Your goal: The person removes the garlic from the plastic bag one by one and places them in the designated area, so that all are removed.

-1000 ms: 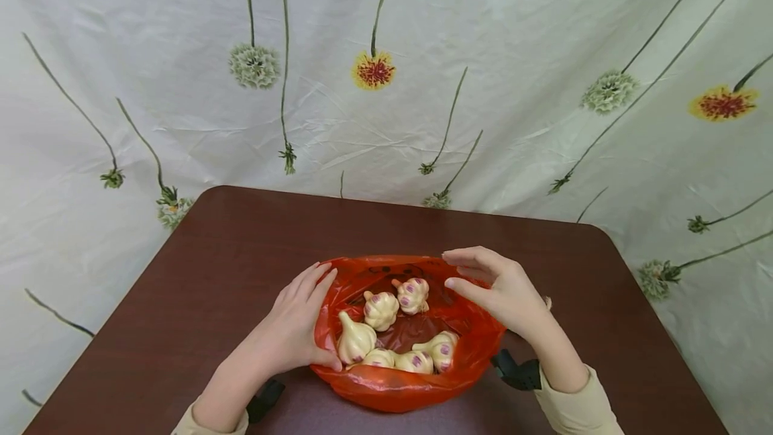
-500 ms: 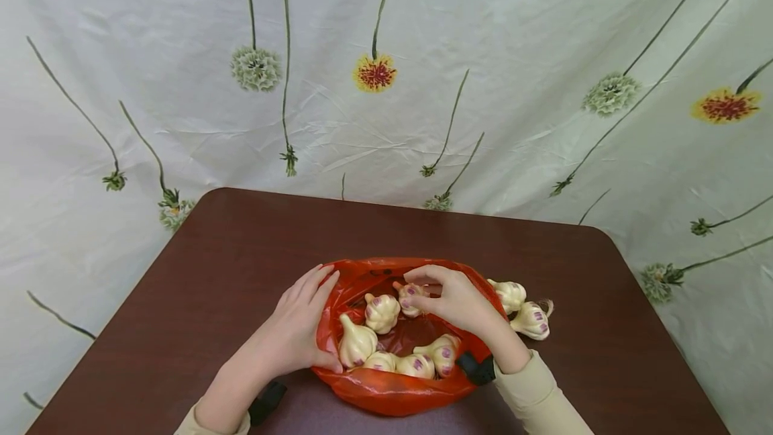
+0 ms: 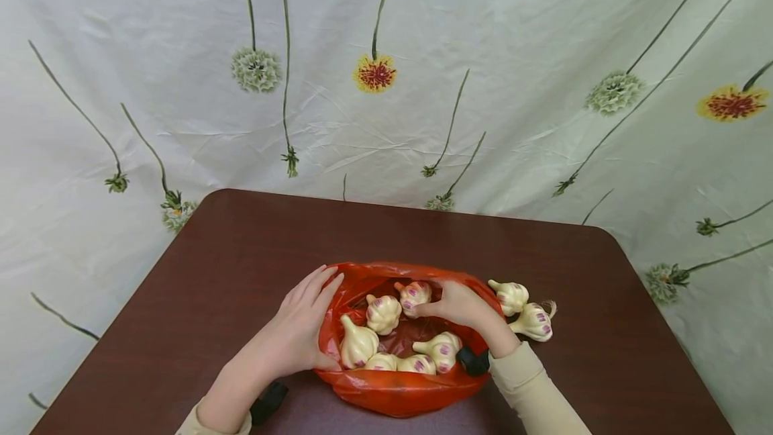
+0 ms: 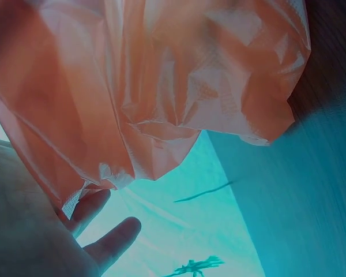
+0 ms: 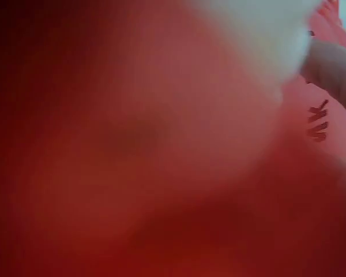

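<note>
A red plastic bag (image 3: 398,395) stands open-mouthed on the table, with several pale garlic bulbs marked with purple inside. My left hand (image 3: 296,334) rests along the bag's left rim, thumb at the front and fingers fairly straight; in the left wrist view its fingers (image 4: 118,239) show beside the plastic. Inside the bag, my right hand (image 3: 461,304) holds a garlic bulb (image 3: 415,297) at the back, thumb on its near side; its other fingers are partly hidden. Left of that bulb lies another garlic bulb (image 3: 383,314). The right wrist view is mostly blurred red plastic.
Two garlic bulbs lie outside the bag to its right, one garlic bulb (image 3: 510,297) behind the other garlic bulb (image 3: 534,322). The dark brown table (image 3: 253,240) backs onto a pale flowered cloth (image 3: 531,86).
My right hand has moved left and down from above the bag's right rim onto the back garlic bulb. Two bulbs outside the bag have come into view. My left hand stays at the rim.
</note>
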Available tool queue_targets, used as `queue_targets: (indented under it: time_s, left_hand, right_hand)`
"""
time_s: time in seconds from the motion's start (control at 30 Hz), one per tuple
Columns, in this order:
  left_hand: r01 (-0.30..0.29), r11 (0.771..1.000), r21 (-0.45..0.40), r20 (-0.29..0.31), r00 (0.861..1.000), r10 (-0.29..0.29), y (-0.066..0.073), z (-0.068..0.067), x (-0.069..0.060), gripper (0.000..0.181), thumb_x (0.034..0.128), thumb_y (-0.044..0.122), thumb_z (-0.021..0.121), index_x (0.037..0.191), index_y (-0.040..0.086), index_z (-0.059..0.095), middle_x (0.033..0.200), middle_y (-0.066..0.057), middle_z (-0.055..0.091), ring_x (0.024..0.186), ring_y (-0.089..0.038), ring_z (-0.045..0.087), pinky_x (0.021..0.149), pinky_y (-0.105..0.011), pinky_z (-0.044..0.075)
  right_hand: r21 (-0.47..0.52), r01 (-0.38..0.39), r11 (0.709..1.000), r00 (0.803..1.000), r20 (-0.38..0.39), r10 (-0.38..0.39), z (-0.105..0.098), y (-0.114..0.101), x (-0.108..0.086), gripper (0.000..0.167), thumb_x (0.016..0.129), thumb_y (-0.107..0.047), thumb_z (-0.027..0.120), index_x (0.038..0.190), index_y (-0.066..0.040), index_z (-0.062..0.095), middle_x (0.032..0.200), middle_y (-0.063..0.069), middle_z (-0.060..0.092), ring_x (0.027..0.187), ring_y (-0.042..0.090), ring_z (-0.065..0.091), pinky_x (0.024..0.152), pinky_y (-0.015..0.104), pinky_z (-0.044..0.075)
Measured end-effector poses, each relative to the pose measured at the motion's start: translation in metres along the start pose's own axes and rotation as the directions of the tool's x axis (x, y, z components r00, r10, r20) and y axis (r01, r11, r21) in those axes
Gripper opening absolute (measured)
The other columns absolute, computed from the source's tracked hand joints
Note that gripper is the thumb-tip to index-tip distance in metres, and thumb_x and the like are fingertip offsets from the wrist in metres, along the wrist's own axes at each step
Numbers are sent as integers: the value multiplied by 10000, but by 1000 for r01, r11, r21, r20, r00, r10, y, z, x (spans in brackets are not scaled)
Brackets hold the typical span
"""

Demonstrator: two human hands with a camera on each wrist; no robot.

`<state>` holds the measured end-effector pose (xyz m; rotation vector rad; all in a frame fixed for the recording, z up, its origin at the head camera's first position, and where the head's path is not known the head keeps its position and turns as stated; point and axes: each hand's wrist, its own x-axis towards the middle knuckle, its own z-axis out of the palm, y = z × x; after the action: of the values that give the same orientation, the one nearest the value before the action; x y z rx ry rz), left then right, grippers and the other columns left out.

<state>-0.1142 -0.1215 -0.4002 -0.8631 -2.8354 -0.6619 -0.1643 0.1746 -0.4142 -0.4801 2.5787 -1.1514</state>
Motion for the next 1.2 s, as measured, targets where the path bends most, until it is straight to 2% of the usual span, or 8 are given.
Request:
queue_targets:
  time_s: [0.13,0.27,0.5,0.63,0.73,0.83,1.07,1.2]
  left_hand:
    - [-7,1000,4,-8,1000,7,0,0,0,1212,486,404,969,1457,-34,391,1510,-217,369,1407,-423,294,1041,-673,360]
    - [-10,1000,0,-10,1000,10,1,-1,0,1210,490,399,969,1459,-35,388,1509,-221,368,1408,-421,289,1041,-672,357]
    - [-6,1000,-9,-8,1000,6,1,-1,0,1228,483,398,975,1467,-30,377,1515,-219,357,1413,-424,279,1040,-680,348]
    - [-5,1000,-7,-10,1000,5,2,-2,1,1224,482,390,977,1467,-25,379,1516,-217,358,1414,-427,283,1042,-679,344]
    - [-3,1000,-7,-11,1000,3,2,-2,1,1217,483,383,977,1465,-25,384,1516,-215,361,1415,-429,287,1045,-677,344]
    - [-1,1000,-7,-8,1000,1,3,-2,1,1213,485,380,977,1464,-25,387,1517,-215,359,1417,-428,286,1048,-676,344]
    - [3,1000,2,-7,1000,-3,4,-3,2,1224,479,386,978,1467,-25,384,1519,-211,357,1419,-424,285,1049,-673,346]
    - [-1,1000,6,-11,1000,1,4,-3,2,1223,479,385,978,1465,-29,385,1517,-213,359,1416,-424,287,1048,-669,350]
  right_hand:
    - [-61,21,998,1000,23,-19,4,5,1,571,848,-286,778,1349,-85,591,1348,113,606,1229,322,573,1039,522,451]
    - [-96,5,995,999,32,-2,7,6,1,567,848,-271,779,1352,-92,592,1377,126,586,1279,351,539,1064,537,424]
    - [-93,-13,996,1000,-3,13,8,8,0,525,835,-298,791,1291,-96,627,1310,117,622,1191,316,597,1024,514,463]
    - [-86,-71,994,997,-28,69,9,7,-2,524,808,-328,812,1256,-114,642,1250,103,649,1108,277,630,961,485,505]
    - [-88,-134,987,990,-48,130,9,7,-3,597,781,-359,827,1280,-100,625,1211,113,671,1063,275,646,939,480,517]
    - [-85,-154,984,986,-68,149,9,6,-5,655,766,-375,835,1313,-99,604,1223,114,669,1073,280,645,948,483,514]
    - [-73,-51,996,997,-64,47,4,1,-10,455,788,-330,829,1184,-171,672,1190,37,669,943,183,612,829,382,520]
    - [-75,-11,997,997,-73,5,0,-3,-14,460,793,-313,828,1198,-172,661,1212,21,662,942,162,602,823,361,509]
